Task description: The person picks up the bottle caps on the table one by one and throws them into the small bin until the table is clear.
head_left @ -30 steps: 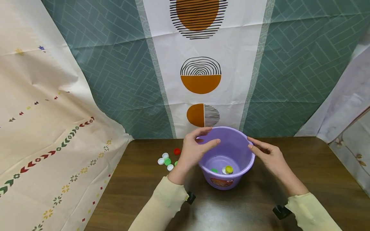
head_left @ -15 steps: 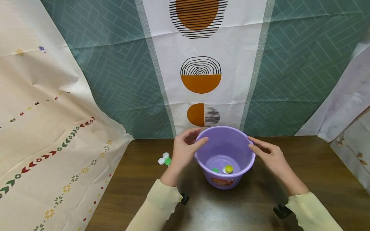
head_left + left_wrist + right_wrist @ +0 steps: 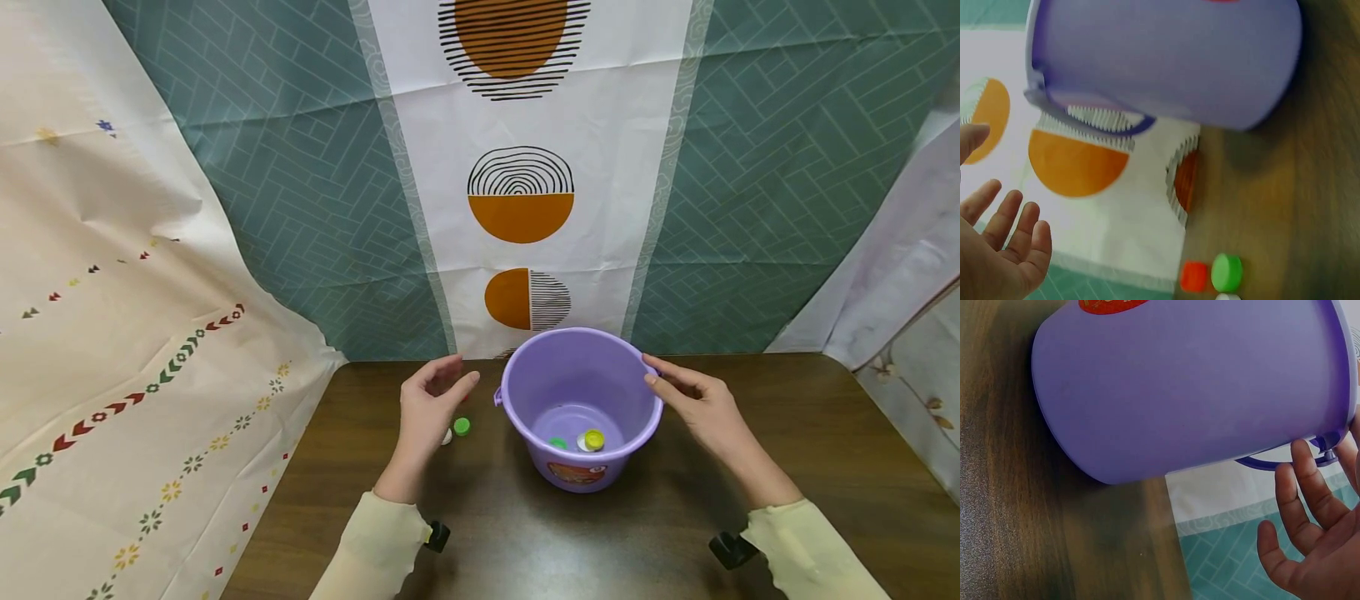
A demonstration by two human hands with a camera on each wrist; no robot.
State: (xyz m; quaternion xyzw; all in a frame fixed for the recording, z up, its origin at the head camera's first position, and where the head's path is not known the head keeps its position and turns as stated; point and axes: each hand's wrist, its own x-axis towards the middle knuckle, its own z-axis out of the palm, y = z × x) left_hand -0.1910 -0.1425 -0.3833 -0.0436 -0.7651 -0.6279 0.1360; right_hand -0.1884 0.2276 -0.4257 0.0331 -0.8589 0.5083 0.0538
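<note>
A purple bucket stands upright on the wooden table, a label on its front. Inside, on its floor, lie a yellow bottle cap, a white cap and a green cap. My right hand holds the bucket's right rim between thumb and index finger; its other fingers spread beside the handle joint in the right wrist view. Left of the bucket, my left hand hovers with loosely bent fingers, holding nothing. Near it on the table are a green cap, a white cap and a red cap, partly hidden in the head view.
The bucket's handle hangs down on its far side. Behind the table hangs a green and white patterned cloth. A cream cloth drapes along the left side.
My left hand has moved left from the bucket's left rim to above the loose caps, covering some of them and baring the rim. The right hand and the bucket stay put.
</note>
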